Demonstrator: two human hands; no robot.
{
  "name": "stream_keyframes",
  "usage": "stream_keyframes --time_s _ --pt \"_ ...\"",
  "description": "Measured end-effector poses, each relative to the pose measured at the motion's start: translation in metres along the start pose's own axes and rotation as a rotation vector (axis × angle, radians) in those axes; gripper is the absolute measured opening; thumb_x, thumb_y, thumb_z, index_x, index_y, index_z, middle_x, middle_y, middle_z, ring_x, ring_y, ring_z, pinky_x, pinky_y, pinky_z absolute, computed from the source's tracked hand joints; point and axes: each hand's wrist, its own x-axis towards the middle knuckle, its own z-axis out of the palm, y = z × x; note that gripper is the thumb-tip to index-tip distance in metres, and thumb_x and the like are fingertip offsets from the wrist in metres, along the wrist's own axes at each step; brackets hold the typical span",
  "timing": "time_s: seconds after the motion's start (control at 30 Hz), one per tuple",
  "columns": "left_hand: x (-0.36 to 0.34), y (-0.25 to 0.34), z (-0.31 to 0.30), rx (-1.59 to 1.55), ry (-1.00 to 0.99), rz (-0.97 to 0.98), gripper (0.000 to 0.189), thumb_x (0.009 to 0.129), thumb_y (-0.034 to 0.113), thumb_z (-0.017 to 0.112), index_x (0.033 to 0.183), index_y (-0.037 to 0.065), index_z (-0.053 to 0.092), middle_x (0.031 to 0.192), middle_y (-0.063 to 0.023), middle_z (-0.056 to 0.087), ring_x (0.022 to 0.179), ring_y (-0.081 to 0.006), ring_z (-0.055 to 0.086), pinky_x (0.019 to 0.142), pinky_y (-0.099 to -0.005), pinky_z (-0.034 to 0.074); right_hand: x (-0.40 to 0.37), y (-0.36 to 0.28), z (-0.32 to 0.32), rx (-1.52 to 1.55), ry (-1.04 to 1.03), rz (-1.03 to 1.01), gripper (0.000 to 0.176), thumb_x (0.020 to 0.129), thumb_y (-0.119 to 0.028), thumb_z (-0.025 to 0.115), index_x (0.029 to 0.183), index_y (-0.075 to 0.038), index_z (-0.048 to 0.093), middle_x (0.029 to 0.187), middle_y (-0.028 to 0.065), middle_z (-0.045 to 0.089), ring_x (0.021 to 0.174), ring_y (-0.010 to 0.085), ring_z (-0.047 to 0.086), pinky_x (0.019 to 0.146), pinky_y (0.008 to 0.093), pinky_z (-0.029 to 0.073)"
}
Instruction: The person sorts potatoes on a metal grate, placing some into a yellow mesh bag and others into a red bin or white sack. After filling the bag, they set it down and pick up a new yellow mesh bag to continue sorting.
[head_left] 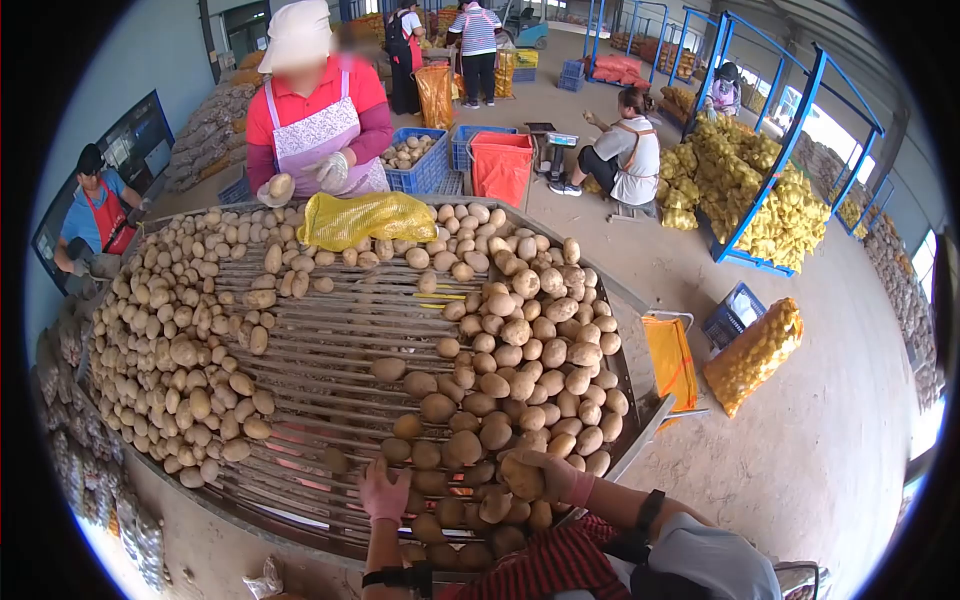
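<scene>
My left hand (384, 492), in a pink glove, is over the slats at the near edge of the sorting table (325, 350). Its fingers are apart and hold nothing that I can see, just left of some loose potatoes (427, 454). My right hand (556, 474), also gloved, is closed round a large potato (522, 477) at the near right part of the table. More potatoes (530, 350) are heaped along the right side, and a bigger heap (180, 370) covers the left side.
Across the table a person in an apron (318, 150) holds a potato, behind a yellow mesh bag (368, 220). An orange bag (672, 360) hangs at the right rim. A filled sack (755, 357) and a blue crate (734, 316) stand on the floor.
</scene>
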Motion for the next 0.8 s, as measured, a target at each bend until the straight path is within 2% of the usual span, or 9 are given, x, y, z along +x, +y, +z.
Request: stream_keyframes --time_s 0.27,0.37,0.4,0.43,0.57,0.63,0.7,0.77,0.8 --pt "-0.054 0.086 0.02 0.127 0.103 0.075 0.08 0.078 0.039 0.069 0.141 0.001 0.039 0.142 -0.0221 0.04 0.131 -0.0393 0.037 0.11 -0.044 0.03 -0.019 -0.034 0.015 0.109 -0.053 -0.101 0.057 0.089 -0.01 0.055 0.143 -0.01 0.035 0.119 0.0122 0.052 0.098 0.0229 0.059 0.082 0.0407 0.053" --pt "-0.082 0.12 0.029 -0.257 0.134 0.155 0.073 0.08 0.032 0.068 0.14 0.0 0.041 0.142 -0.0216 0.04 0.129 -0.0375 0.041 0.108 -0.0424 0.035 -0.037 -0.053 0.015 -0.239 0.03 -0.091 0.059 0.089 -0.014 0.058 0.143 -0.01 0.035 0.126 0.0138 0.051 0.113 0.0256 0.055 0.097 0.0372 0.047" --pt "-0.091 0.137 0.036 -0.675 -0.062 0.052 0.066 0.079 0.021 0.066 0.138 0.001 0.043 0.14 -0.0226 0.042 0.126 -0.0376 0.044 0.106 -0.0422 0.038 -0.04 -0.055 0.013 -0.241 0.021 -0.081 0.059 0.089 -0.014 0.058 0.143 -0.01 0.035 0.126 0.0138 0.051 0.113 0.0256 0.055 0.097 0.0372 0.047" --pt "-0.098 0.155 0.042 -1.092 -0.26 -0.054 0.062 0.078 0.009 0.064 0.136 0.002 0.045 0.138 -0.0236 0.044 0.123 -0.0376 0.048 0.103 -0.042 0.041 -0.041 -0.053 0.011 -0.68 0.022 -0.248 0.061 0.089 -0.016 0.059 0.144 -0.01 0.034 0.128 0.0147 0.05 0.116 0.0278 0.054 0.099 0.0373 0.046" --pt "-0.114 0.207 0.061 -0.796 -0.063 0.445 0.061 0.076 0.007 0.065 0.134 0.002 0.047 0.134 -0.0253 0.047 0.123 -0.038 0.049 0.1 -0.0414 0.045 -0.045 -0.048 -0.004 -1.626 -0.046 -0.691 0.068 0.086 -0.026 0.065 0.145 -0.009 0.033 0.131 0.018 0.049 0.12 0.0352 0.051 0.103 0.0383 0.042" --pt "-0.111 0.2 0.072 -0.106 0.069 0.521 0.051 0.086 0.014 0.062 0.135 0.005 0.049 0.139 -0.0185 0.045 0.122 -0.0294 0.052 0.095 -0.0332 0.049 -0.053 -0.057 -0.013 -1.528 -0.108 -0.712 0.071 0.083 -0.028 0.068 0.144 -0.009 0.036 0.129 0.0197 0.051 0.12 0.0376 0.05 0.103 0.0404 0.041" --pt "-0.116 0.207 0.08 -0.14 0.159 0.589 0.05 0.086 0.007 0.061 0.134 0.004 0.049 0.139 -0.0186 0.044 0.121 -0.0298 0.053 0.093 -0.0323 0.051 -0.059 -0.068 -0.027 -1.374 -0.186 -0.584 0.068 0.082 -0.028 0.069 0.14 -0.008 0.041 0.128 0.0197 0.051 0.121 0.0348 0.051 0.103 0.0401 0.041" --pt "-0.124 0.229 0.089 -1.143 -0.197 0.105 0.053 0.083 0.004 0.064 0.134 0.004 0.049 0.139 -0.0212 0.044 0.119 -0.0341 0.054 0.095 -0.0336 0.05 -0.07 -0.083 -0.038 -1.393 -0.208 -0.518 0.066 0.082 -0.028 0.068 0.139 -0.008 0.043 0.128 0.0195 0.051 0.12 0.0345 0.051 0.102 0.0399 0.042" --pt "-0.127 0.231 0.093 -1.14 -0.177 0.099 0.053 0.083 0.004 0.064 0.134 0.004 0.049 0.139 -0.0212 0.044 0.119 -0.0341 0.054 0.095 -0.0336 0.05 -0.075 -0.091 -0.042 -1.416 -0.211 -0.447 0.065 0.082 -0.027 0.068 0.138 -0.008 0.044 0.129 0.0193 0.051 0.12 0.0342 0.052 0.101 0.0397 0.042"
